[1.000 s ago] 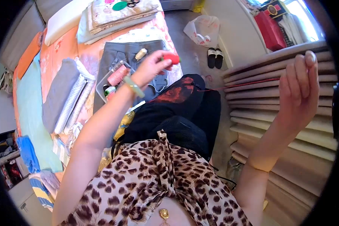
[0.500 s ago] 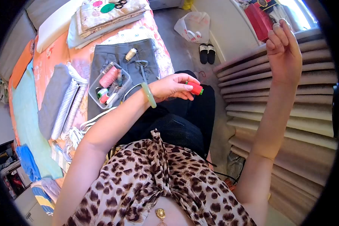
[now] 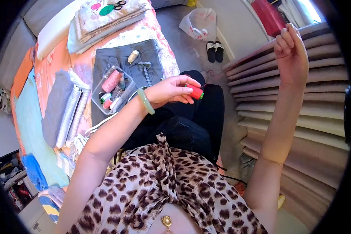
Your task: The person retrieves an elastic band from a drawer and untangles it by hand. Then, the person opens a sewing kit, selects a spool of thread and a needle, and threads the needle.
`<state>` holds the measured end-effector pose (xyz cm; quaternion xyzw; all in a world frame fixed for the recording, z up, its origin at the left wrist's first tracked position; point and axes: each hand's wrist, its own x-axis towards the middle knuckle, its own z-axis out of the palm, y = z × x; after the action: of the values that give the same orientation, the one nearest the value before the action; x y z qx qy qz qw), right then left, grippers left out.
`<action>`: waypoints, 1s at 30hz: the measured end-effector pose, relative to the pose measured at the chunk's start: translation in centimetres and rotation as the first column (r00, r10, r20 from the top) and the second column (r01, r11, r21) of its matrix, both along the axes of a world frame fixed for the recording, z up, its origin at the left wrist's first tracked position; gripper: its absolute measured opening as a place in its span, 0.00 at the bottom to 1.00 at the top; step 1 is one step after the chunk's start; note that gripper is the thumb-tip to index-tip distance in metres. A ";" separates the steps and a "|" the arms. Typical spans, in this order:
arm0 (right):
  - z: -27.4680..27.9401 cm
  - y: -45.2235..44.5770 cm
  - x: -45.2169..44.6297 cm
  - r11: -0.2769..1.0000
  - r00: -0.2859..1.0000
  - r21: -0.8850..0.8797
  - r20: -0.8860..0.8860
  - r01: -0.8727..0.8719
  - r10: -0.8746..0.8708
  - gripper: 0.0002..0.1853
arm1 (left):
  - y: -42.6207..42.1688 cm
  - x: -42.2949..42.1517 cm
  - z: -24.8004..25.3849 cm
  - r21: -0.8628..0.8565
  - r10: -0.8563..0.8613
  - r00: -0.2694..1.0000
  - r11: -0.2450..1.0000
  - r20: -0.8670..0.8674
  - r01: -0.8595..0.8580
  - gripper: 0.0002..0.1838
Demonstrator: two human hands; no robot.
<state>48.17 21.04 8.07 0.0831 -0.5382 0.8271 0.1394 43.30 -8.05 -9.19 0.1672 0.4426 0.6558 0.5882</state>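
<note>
In the head view, my left hand (image 3: 171,93) is closed around a red spool of thread (image 3: 195,92) with green ends, held above my dark-clad lap. A green bangle (image 3: 145,101) circles that wrist. A strand of red thread (image 3: 210,73) curls just beyond the spool. My right hand (image 3: 291,54) is raised at the upper right, near the curtain, with thumb and fingertips pinched together. Whatever lies between those fingertips is too fine to make out. Beside my left hand, a clear plastic box (image 3: 132,85) holds pink, green and white thread spools.
Grey trousers (image 3: 101,58) lie on the bed under the box, with a cream spool (image 3: 133,56) on them. Folded cloths (image 3: 76,39) with black scissors (image 3: 120,5) lie at the back. Pleated curtains (image 3: 261,93) hang at the right. Slippers (image 3: 215,52) and a plastic bag (image 3: 199,23) are on the floor.
My left hand has shifted slightly left with the red spool. My right hand stays raised and pinched, also a little further left in view. The camera view has shifted slightly.
</note>
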 end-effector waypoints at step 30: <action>-16.8 -2.4 4.4 0.913 0.825 -0.114 0.484 0.392 -0.294 0.04 | -1.5 -2.8 2.7 0.342 0.514 0.684 0.608 0.518 -0.716 0.19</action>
<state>52.61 18.61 -8.77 -0.2269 -0.4722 0.8358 0.1639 40.47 -9.53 -6.51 0.0272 0.1598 0.9322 0.3236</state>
